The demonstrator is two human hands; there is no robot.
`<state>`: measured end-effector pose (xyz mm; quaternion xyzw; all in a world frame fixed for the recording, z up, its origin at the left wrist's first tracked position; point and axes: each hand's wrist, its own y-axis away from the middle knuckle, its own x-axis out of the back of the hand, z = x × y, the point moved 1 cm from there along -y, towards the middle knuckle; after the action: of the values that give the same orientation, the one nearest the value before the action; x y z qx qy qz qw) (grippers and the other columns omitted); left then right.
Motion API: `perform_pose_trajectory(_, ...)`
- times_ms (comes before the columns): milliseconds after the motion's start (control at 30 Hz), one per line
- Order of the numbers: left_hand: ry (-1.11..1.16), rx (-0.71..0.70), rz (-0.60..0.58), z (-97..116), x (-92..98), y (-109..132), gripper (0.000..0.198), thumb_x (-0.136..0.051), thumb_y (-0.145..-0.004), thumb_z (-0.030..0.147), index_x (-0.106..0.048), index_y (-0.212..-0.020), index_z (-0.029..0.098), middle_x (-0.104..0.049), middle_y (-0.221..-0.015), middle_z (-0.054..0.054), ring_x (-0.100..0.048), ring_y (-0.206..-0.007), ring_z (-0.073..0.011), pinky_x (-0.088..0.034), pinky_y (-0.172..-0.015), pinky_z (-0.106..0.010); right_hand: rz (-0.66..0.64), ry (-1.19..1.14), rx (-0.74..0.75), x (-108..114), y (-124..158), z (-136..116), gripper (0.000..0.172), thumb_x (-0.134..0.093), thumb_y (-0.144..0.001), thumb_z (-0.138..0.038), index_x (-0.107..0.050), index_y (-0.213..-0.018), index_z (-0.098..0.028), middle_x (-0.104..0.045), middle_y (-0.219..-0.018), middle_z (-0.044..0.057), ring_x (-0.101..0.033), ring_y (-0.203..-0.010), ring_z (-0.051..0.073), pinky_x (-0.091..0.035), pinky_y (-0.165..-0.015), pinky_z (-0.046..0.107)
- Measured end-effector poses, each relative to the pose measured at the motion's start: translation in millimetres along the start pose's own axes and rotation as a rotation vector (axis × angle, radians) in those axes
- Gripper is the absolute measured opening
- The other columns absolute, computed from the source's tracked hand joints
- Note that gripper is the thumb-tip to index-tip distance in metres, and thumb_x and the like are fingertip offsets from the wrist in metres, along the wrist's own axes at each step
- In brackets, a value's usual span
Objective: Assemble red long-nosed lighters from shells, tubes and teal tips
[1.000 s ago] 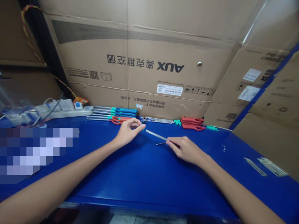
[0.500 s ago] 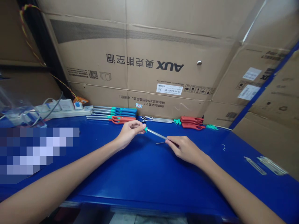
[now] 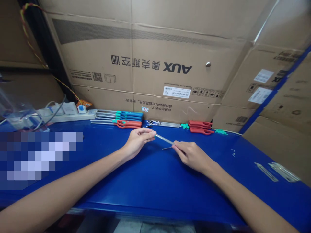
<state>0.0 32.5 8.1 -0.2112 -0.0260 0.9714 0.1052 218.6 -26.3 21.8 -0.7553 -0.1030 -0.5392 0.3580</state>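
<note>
Above the middle of the blue table, a silvery metal tube (image 3: pixel 164 139) slants between my two hands. My left hand (image 3: pixel 139 142) pinches its left end, where a small green plastic collar (image 3: pixel 155 137) shows, mostly covered by the fingertips. Closed round the tube's right end is my right hand (image 3: pixel 191 153). A thin metal rod (image 3: pixel 167 148) sticks out leftward from under the right fingers; its other end is hidden in that hand. Behind my left hand lie an orange-red lighter (image 3: pixel 128 124) and several blue lighters (image 3: pixel 131 116) with long metal tubes.
Along the back lie metal tubes with wires (image 3: pixel 167 124), green collars (image 3: pixel 184 126), red handles (image 3: pixel 200 124) and small green pieces (image 3: pixel 221 131). Clear plastic strips (image 3: pixel 283 172) lie at right, a white power strip (image 3: pixel 73 116) at left. Cardboard (image 3: pixel 145 42) walls the table's back.
My left hand has shifted slightly right along the tube, and its fingertips now cover most of the green collar. My right hand has stayed nearly still.
</note>
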Motion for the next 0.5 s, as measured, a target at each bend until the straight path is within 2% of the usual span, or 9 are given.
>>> perform_pose_trajectory(100,0.082,0.025,0.004,-3,-4.3,3,0.031,-0.088,-0.051,0.020,-0.070,-0.074,0.012,-0.072,-0.074,-0.004,-0.066,-0.073,-0.0140,-0.052,-0.084,-0.033,-0.016,-0.083,-0.045,2,-2,-4,0.036,-0.035,-0.098,-0.032,-0.064,-0.082,-0.017,-0.068,-0.075,0.007,-0.060,-0.063,0.015,-0.043,-0.062,0.026)
perform_pose_trajectory(200,0.146,0.036,-0.042,-4,-6.2,4,0.033,-0.089,-0.050,0.020,-0.070,-0.076,0.012,-0.072,-0.077,-0.004,-0.066,-0.077,-0.0139,-0.051,-0.087,-0.032,-0.127,-0.336,-0.239,8,-3,-6,0.041,-0.039,-0.096,-0.039,-0.054,-0.065,-0.017,-0.055,-0.052,0.000,-0.052,-0.046,0.011,-0.038,-0.049,0.023)
perform_pose_trajectory(267,0.155,0.038,-0.070,-3,-6.1,4,0.033,-0.089,-0.051,0.021,-0.070,-0.076,0.012,-0.072,-0.077,-0.004,-0.066,-0.076,-0.0133,-0.051,-0.086,-0.031,-0.221,-0.557,-0.370,11,-4,-6,0.042,-0.042,-0.094,-0.044,-0.048,-0.061,-0.018,-0.049,-0.047,-0.003,-0.049,-0.040,0.009,-0.036,-0.043,0.021)
perform_pose_trajectory(400,0.082,-0.003,-0.133,-5,-8.3,6,0.031,-0.088,-0.053,0.022,-0.070,-0.076,0.013,-0.072,-0.077,-0.004,-0.067,-0.076,-0.0143,-0.050,-0.082,-0.029,-0.312,-1.017,-0.498,5,-6,-9,0.037,-0.058,-0.085,-0.048,-0.054,-0.068,-0.015,-0.050,-0.052,-0.005,-0.049,-0.036,0.007,-0.031,-0.037,0.018)
perform_pose_trajectory(500,-0.031,-0.007,-0.282,-11,-15.6,11,0.031,-0.087,-0.055,0.021,-0.070,-0.079,0.012,-0.073,-0.077,-0.005,-0.067,-0.073,-0.0167,-0.050,-0.077,-0.030,-0.336,-1.353,-0.563,-5,-9,-12,0.036,-0.064,-0.080,-0.049,-0.058,-0.076,-0.014,-0.048,-0.050,-0.007,-0.044,-0.032,0.005,-0.027,-0.034,0.017)
